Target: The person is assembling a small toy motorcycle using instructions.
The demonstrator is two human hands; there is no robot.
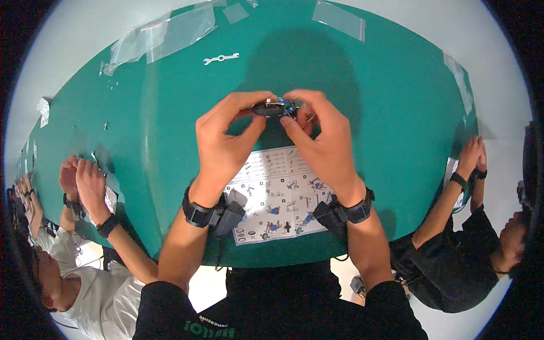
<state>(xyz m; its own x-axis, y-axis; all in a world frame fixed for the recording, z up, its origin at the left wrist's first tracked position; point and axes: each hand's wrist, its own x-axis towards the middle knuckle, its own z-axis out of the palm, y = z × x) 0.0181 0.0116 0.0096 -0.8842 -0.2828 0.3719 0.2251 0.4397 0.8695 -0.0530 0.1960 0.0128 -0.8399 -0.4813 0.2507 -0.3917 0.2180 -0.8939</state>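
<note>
Both of my hands are raised over the middle of the green table, pinching a small toy vehicle [269, 109] with a black tyre and blue and metal parts. My left hand [224, 127] grips the black tyre between thumb and fingers. On the other side, my right hand [322, 127] holds the blue and metal end, its fingers partly hiding that part. Below them lies a printed instruction sheet [272, 195] with small assembly drawings, partly covered by my wrists. Farther off, a flat silver wrench [221, 58] rests on the table.
Clear plastic bags [178, 37] lie along the far left edge, another bag [340, 21] at the far right. Tiny metal parts [106, 126] are at left. People sit on both sides, their hands [85, 181] [473, 156] over the table [396, 141]. Each of my wrists wears a strapped device [218, 215].
</note>
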